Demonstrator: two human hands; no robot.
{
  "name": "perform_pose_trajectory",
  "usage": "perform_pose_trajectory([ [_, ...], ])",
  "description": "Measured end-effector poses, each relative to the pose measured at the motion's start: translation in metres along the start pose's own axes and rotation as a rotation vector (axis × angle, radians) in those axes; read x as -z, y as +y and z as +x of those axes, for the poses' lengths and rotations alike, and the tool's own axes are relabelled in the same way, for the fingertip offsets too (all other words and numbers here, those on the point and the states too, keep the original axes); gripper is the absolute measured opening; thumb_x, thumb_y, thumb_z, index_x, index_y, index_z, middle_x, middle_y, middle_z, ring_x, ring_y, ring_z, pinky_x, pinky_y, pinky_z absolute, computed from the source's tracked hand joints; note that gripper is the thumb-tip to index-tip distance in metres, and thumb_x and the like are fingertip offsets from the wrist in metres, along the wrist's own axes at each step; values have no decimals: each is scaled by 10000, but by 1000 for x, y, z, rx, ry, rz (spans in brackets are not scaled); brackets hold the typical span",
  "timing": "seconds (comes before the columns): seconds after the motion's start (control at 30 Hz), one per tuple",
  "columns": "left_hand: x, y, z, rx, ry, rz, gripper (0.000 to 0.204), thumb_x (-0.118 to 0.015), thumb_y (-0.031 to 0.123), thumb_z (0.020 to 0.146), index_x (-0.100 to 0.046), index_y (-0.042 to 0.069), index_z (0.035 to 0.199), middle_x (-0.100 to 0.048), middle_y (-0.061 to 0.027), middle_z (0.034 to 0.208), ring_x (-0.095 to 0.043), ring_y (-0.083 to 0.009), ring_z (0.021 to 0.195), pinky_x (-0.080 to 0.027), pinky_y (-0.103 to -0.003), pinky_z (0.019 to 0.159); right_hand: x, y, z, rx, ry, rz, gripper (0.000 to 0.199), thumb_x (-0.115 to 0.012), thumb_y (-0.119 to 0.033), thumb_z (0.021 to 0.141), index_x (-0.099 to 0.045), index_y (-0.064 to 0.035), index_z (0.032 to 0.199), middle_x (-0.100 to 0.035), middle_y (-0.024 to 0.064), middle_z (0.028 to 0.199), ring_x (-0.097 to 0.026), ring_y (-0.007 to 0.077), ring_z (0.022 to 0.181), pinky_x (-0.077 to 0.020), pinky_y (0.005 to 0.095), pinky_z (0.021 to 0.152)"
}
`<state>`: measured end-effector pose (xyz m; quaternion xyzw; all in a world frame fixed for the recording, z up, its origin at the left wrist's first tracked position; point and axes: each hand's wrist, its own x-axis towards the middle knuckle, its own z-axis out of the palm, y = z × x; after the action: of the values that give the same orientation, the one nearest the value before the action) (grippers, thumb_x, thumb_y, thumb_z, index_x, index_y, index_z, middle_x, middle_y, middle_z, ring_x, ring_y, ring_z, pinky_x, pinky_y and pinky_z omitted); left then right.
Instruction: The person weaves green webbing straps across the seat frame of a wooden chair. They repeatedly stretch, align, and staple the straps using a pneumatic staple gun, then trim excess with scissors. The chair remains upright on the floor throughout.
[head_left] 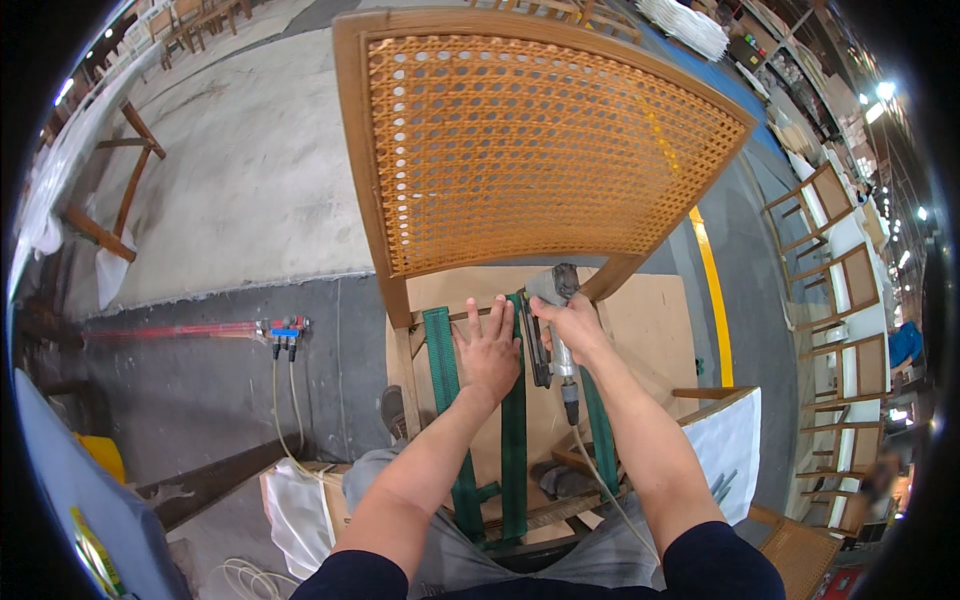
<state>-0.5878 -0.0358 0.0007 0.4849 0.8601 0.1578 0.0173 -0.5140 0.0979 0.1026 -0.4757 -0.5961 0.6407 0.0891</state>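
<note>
A wooden chair frame (362,150) with a woven cane back (540,150) stands before me, its seat opening crossed by green webbing straps (514,450). My right hand (572,325) is wrapped round a grey and black pneumatic staple gun (556,286), its nose by the rear seat rail near the middle strap. From its handle end a pale air hose (598,470) runs down towards my lap. Fingers stretched out, my left hand (488,355) lies by the rear end of the middle strap, just left of the tool. Whether its fingertips press the strap cannot be made out.
A cardboard sheet (655,320) lies under the chair. Left on the floor is a blue air manifold (288,332) with hoses. White-covered wooden supports (735,450) flank my legs. Beyond a yellow floor line (712,290), several cane chairs (850,285) line the right side.
</note>
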Motion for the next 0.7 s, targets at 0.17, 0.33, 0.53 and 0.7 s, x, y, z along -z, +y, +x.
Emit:
perform_pose_trajectory([
  [0.17, -5, -6, -3, 29, 11, -33, 749, -689, 374, 971, -408, 166, 1632, -285, -12, 1718, -123, -438, 1608, -303, -775, 1167, -17, -1, 6, -27, 7, -91, 288, -788, -275, 964, -701, -1, 986, -658, 34, 781, -579, 123, 528, -472, 307, 462],
  [0.33, -6, -3, 0, 27, 23, -87, 763, -711, 353, 958, -408, 160, 1631, -278, -8, 1721, -117, -445, 1608, -283, -787, 1170, -15, 9, 11, 8, 11, -93, 291, -787, -274, 965, -699, 3, 981, -661, 38, 786, -572, 121, 517, -467, 305, 456],
  [0.53, -4, -7, 0, 40, 106, -175, 702, -723, 308, 950, -465, 129, 1578, -381, -78, 1660, -241, -424, 1576, -297, -699, 1200, -14, 6, 12, -25, -1, -202, 274, -783, -262, 970, -709, 1, 976, -674, 47, 778, -562, 123, 508, -463, 313, 442],
  [0.7, 3, 0, 6, 403, -38, -660, 464, -746, 252, 955, -609, 44, 1346, -680, -158, 1281, -625, -392, 1220, -484, -533, 1015, -13, 7, 1, 1, 31, -96, 283, -777, -260, 981, -707, 13, 1009, -652, 36, 732, -562, 122, 510, -465, 310, 438],
])
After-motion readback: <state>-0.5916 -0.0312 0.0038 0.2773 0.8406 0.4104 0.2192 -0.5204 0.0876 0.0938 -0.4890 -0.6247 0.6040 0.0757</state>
